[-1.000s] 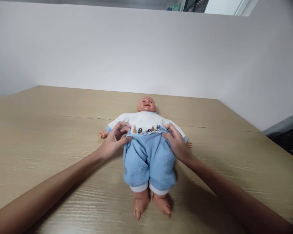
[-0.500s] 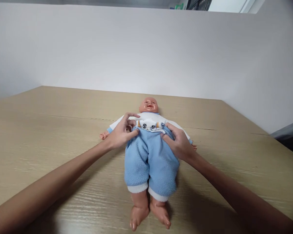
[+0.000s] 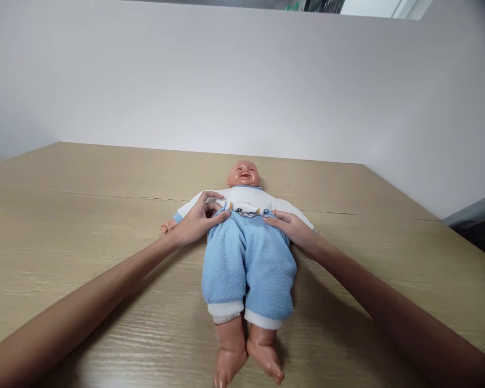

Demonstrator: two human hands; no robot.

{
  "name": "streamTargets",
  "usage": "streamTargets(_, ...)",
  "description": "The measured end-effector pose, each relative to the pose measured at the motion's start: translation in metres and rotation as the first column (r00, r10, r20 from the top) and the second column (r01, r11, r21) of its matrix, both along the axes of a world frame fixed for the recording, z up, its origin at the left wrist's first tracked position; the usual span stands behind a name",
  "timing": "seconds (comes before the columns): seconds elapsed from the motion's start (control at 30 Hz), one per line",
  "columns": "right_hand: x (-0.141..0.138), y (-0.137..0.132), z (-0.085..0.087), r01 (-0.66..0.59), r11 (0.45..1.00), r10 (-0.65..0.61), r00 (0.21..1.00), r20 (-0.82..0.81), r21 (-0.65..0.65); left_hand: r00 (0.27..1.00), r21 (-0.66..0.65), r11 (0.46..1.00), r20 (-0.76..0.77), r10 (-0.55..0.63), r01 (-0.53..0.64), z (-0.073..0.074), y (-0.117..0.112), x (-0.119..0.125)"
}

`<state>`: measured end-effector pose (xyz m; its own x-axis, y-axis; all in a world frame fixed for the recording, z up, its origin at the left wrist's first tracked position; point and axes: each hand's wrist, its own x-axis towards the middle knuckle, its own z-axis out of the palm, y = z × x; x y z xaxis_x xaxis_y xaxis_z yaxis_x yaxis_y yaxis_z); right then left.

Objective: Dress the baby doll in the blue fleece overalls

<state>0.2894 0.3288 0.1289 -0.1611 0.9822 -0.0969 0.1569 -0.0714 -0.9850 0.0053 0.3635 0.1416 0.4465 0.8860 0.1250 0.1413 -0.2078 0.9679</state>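
Observation:
A baby doll [image 3: 244,173] lies on its back on the table, head toward the wall and bare feet toward me. It wears a white long-sleeved top [image 3: 250,195] and blue fleece trousers [image 3: 246,253] with white cuffs. At the waist, a white folded-down flap [image 3: 246,208] shows orange bits and part of printed eyes. My left hand [image 3: 198,218] grips the waistband at its left corner, thumb on the front and fingers around the side. On the other corner, my right hand [image 3: 293,226] holds the waistband, its lower fingers hidden. The doll's hand on the right is mostly hidden.
The wooden table [image 3: 105,172] runs back to a pale wall [image 3: 226,81], with a thin seam across its top. Beyond the table's right edge is a dark object [image 3: 479,226]. An opening [image 3: 367,7] shows above the wall.
The flap with the printed eyes has sunk and folded, so less of the eyes shows. My right hand has flattened lower against the waist; my left has shifted slightly left.

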Motion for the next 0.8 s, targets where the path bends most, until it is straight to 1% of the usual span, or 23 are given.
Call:
streamTargets(0.1,0.006,-0.010,-0.010,0.024,0.999,-0.026,0.997,-0.070,-0.039,1.000,0.024,1.000,0.028,0.007,-0.008,-0.006,-0.004,0.000)
streamTargets(0.17,0.009,-0.018,-0.015,0.036,0.998,-0.041,0.993,-0.106,-0.052,0.999,0.070,0.997,-0.021,0.035,-0.033,-0.009,-0.007,-0.003)
streamTargets(0.23,0.011,-0.029,-0.017,0.034,0.997,-0.044,0.987,-0.151,-0.070,0.995,0.095,0.995,-0.098,0.028,-0.019,-0.013,-0.011,-0.010)
streamTargets(0.33,0.009,-0.044,-0.014,0.032,0.991,-0.069,0.954,-0.291,-0.129,0.983,0.060,0.998,-0.183,-0.026,0.037,-0.020,-0.015,-0.025)
streamTargets(0.4,0.005,-0.050,-0.010,0.024,0.984,-0.095,0.908,-0.407,-0.176,0.978,0.060,0.996,-0.202,-0.049,0.062,-0.023,-0.015,-0.032)
streamTargets(0.47,-0.001,-0.050,-0.006,0.023,0.978,-0.119,0.877,-0.466,-0.206,0.978,0.070,0.994,-0.199,-0.070,0.086,-0.025,-0.014,-0.033)
streamTargets(0.57,-0.009,-0.044,-0.003,0.065,0.961,-0.191,0.859,-0.475,-0.269,0.986,0.030,0.997,-0.154,-0.069,0.075,-0.026,-0.012,-0.029)
streamTargets(0.63,-0.013,-0.040,-0.004,0.096,0.948,-0.235,0.856,-0.461,-0.304,0.993,-0.018,1.000,-0.117,-0.025,0.023,-0.025,-0.013,-0.025)
streamTargets(0.67,-0.014,-0.038,-0.004,0.102,0.948,-0.238,0.857,-0.457,-0.302,0.995,-0.041,0.999,-0.098,-0.001,-0.003,-0.025,-0.014,-0.023)
streamTargets(0.73,-0.014,-0.037,-0.006,0.094,0.961,-0.207,0.868,-0.451,-0.261,0.997,-0.081,0.996,-0.069,0.020,-0.026,-0.025,-0.015,-0.021)
streamTargets(0.8,-0.010,-0.037,-0.007,0.068,0.977,-0.150,0.892,-0.426,-0.200,0.999,-0.092,0.996,-0.045,0.002,-0.006,-0.026,-0.014,-0.021)
